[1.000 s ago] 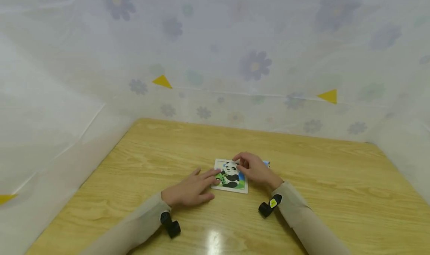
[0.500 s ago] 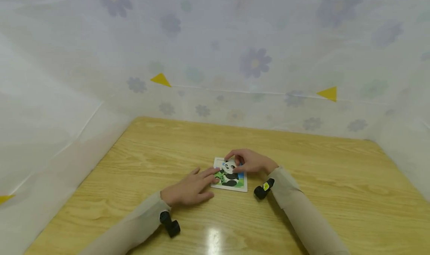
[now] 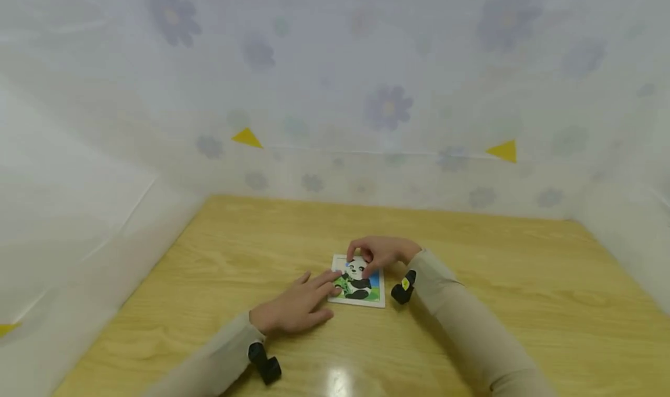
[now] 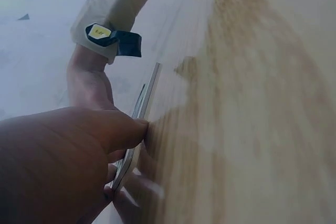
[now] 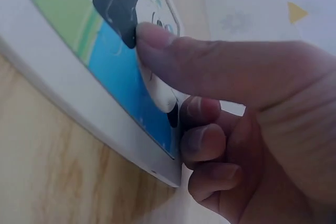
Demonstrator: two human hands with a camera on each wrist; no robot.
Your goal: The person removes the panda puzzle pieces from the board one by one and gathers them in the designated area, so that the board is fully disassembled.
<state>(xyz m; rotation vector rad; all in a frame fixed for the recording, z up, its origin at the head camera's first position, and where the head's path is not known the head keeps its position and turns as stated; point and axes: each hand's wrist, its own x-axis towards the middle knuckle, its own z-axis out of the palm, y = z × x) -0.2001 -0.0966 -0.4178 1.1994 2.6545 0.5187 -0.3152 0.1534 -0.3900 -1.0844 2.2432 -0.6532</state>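
A square panda picture puzzle with a white frame (image 3: 361,304) lies flat on the table. My left hand (image 3: 295,305) rests at its left side, fingers stretched over the frame edge and onto the picture. From the right, my right hand (image 3: 384,250) reaches over the upper part and pinches the white panda-head puzzle piece (image 5: 157,85) between thumb and index finger. In the right wrist view the thumb presses the piece's near edge; its other fingers are curled, and the index fingertip is hidden. The left wrist view shows the board edge-on beside the left thumb (image 4: 126,128).
The wood-grain table (image 3: 251,234) extends around the puzzle. Behind and beside it hangs a pale flowered sheet (image 3: 314,95) with yellow triangles. A black wrist camera (image 3: 402,289) sits on the right cuff, another camera (image 3: 266,365) on the left.
My right hand has shifted left over the top of the puzzle. A blue piece seen past that hand a second ago is out of sight. The left hand stays in place.
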